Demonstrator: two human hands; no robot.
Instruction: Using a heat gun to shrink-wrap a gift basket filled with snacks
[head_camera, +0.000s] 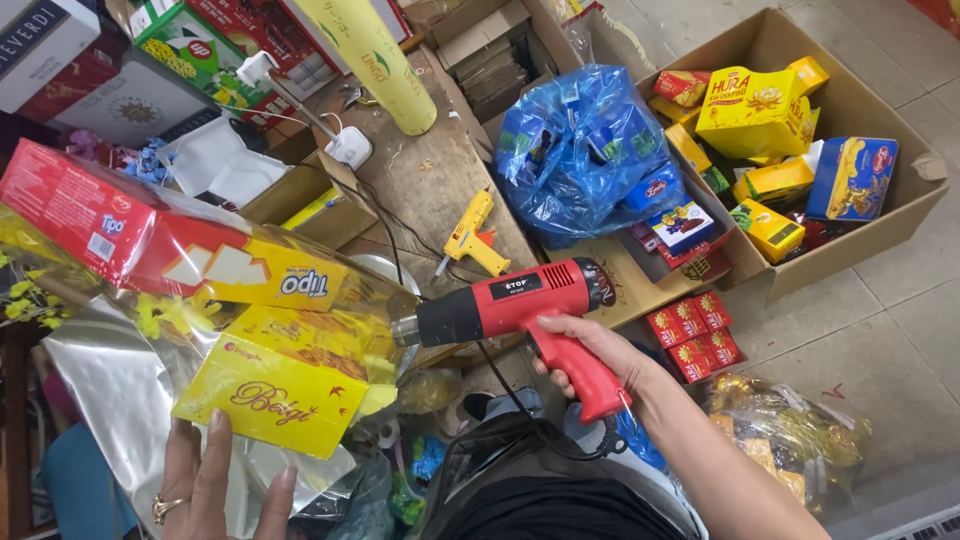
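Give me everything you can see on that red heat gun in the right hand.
The red plastic heat gun with a black barrel section ends in a grey metal nozzle pointing left, close to the clear-wrapped bundle of yellow and red boxes; whether it touches the wrap cannot be told. It lies roughly level above the wooden table. The right hand grips its red pistol handle. A black cord leaves the handle's base.

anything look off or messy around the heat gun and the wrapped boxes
Mostly clutter. The blue plastic bag of small boxes sags open on the wooden table, and a yellow glue gun lies on its side nearby. Nothing looks spilled or damaged.
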